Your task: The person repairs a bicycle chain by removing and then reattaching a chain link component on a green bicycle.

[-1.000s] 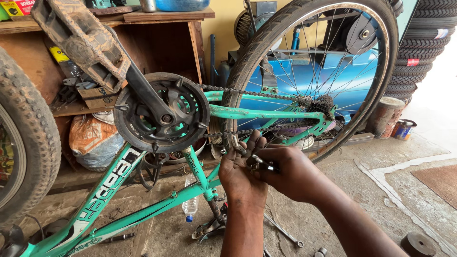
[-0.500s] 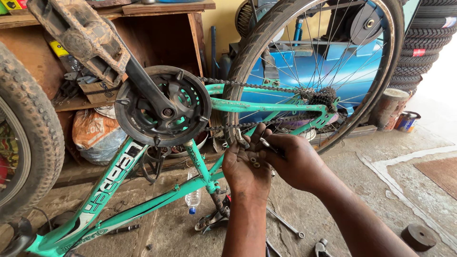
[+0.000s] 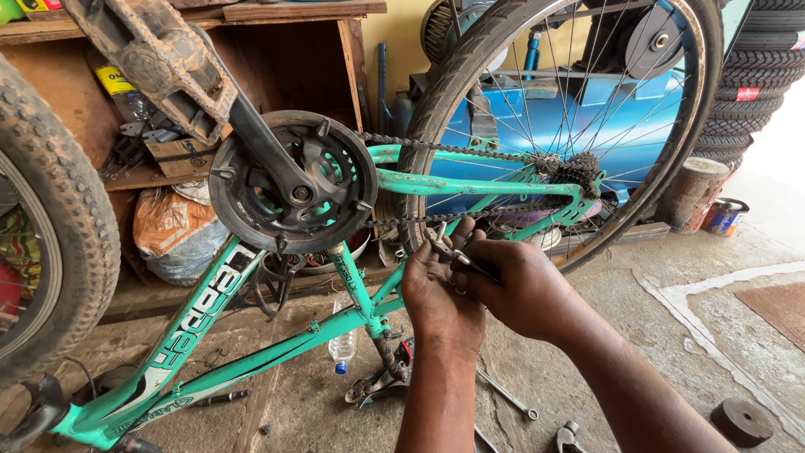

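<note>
A teal bicycle frame stands upside down, with its black crankset, a muddy pedal and the rear wheel raised. My left hand and my right hand meet just below the chain, beside the rear tyre. Both hands pinch a small metal part between their fingertips. What exactly the part is cannot be made out.
A knobby front tyre fills the left edge. Wooden shelves with clutter stand behind. A wrench, pliers and a plastic bottle lie on the concrete floor. Stacked tyres and tins are at right.
The view has shifted slightly. My two hands have stayed together under the chain, working the small metal part with little movement.
</note>
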